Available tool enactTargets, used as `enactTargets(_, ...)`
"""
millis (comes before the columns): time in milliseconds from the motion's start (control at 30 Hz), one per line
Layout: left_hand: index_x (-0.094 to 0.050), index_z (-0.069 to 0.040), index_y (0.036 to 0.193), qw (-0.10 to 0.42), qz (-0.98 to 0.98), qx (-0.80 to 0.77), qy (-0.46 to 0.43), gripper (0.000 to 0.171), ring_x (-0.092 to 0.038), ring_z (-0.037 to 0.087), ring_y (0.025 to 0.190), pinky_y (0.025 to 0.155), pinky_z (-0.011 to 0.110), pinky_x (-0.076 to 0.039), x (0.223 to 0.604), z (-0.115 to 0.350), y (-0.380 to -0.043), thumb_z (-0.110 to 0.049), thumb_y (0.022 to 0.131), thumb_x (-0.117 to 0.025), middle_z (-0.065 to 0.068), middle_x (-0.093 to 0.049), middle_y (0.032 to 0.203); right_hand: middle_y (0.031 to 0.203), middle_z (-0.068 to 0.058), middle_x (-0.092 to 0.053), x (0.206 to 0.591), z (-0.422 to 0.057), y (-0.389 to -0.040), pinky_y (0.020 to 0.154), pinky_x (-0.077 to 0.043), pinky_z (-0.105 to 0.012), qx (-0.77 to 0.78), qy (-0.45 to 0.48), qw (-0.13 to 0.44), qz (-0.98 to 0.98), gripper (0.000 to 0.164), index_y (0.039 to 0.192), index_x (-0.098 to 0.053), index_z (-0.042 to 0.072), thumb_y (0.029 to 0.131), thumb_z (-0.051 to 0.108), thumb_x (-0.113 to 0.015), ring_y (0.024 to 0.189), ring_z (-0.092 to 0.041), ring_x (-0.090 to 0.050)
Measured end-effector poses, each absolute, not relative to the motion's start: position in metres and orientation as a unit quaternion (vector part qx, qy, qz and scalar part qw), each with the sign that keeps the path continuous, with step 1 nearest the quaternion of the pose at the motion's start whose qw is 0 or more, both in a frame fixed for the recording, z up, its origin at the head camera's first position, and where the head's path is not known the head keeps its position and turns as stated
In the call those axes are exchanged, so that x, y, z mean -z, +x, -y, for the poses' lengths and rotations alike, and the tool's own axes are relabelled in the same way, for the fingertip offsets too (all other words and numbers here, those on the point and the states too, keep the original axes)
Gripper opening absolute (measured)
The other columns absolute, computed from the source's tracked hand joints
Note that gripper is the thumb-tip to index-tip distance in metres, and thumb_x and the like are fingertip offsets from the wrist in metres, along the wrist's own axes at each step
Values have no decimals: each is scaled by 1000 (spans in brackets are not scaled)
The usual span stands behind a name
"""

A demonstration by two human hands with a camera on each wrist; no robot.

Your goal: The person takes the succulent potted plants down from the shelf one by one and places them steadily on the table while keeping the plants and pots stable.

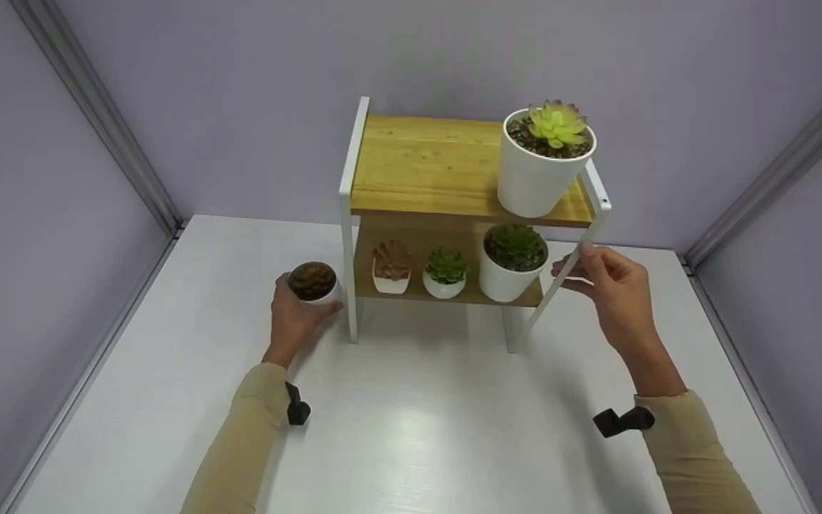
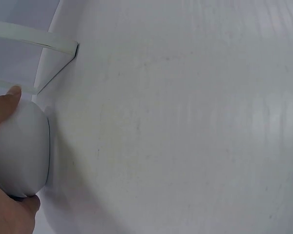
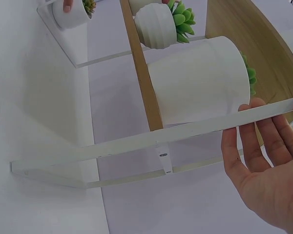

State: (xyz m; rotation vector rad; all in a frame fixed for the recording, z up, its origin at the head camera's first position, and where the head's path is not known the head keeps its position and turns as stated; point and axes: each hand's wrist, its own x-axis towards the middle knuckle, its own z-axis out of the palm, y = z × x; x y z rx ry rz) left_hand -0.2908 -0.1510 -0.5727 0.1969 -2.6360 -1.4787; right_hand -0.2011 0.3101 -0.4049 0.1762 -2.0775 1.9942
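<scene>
My left hand [image 1: 297,318] grips a white pot [image 2: 23,148] holding a brownish succulent [image 1: 312,280], left of a two-tier plant stand [image 1: 425,160]. Thumb and fingers are on opposite sides of this pot, low over the table; whether its base touches is unclear. At the stand's right side, my right hand [image 1: 614,293] holds the white front post [image 3: 195,130] between thumb and fingers. A large white pot [image 1: 536,178] with a yellow-green succulent stands on the top board's right end. Below it, the lower board carries a reddish succulent [image 1: 392,265], a small green succulent [image 1: 447,268] and a larger potted succulent [image 1: 511,278].
The stand rests on a white table [image 1: 411,428], toward its back edge. Pale panels [image 1: 240,107] enclose the back and both sides, with metal strips at the corners. A black wrist camera [image 1: 297,407] sits by the left cuff, and another [image 1: 623,421] by the right.
</scene>
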Motion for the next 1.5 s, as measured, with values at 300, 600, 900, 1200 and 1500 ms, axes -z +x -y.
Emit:
enactTargets(300,-20,5,162,62,869,486,64,118,-33,42,157,132,53,-28,573,153,-288,-35,79,-94,28,-36,164,94,-6,-79,405,-308,-201,88,-66,-35,-694,62,126,706,36,113,-70,-11,109,23,-59,96,-19,-78)
enactTargets(600,-9,3,165,44,870,483,86,128,-22,44,161,133,54,-24,570,159,-281,-44,79,-92,30,-23,170,95,-6,-79,405,-309,-201,88,-66,-35,-694,59,124,707,36,113,-70,-10,108,24,-60,96,-19,-78)
enactTargets(900,-10,5,165,65,881,464,69,127,-21,43,161,132,53,-25,569,166,-273,-47,80,-90,28,-16,170,97,-6,-78,407,-311,-200,88,-66,-35,-692,58,124,709,37,114,-70,-10,108,25,-60,97,-19,-78)
enactTargets(1200,-11,-3,168,99,882,459,44,128,-15,37,165,134,51,-22,560,170,-265,-51,79,-91,20,-13,175,98,-5,-78,406,-311,-199,89,-65,-34,-685,58,120,716,38,115,-70,-9,108,28,-60,98,-18,-78)
enactTargets(1500,-30,-4,162,132,874,468,-11,97,-18,37,163,132,56,-23,543,173,-260,-36,89,-85,20,-20,172,100,-5,-78,405,-312,-200,89,-65,-35,-687,68,121,713,36,115,-70,-9,108,25,-60,97,-17,-78)
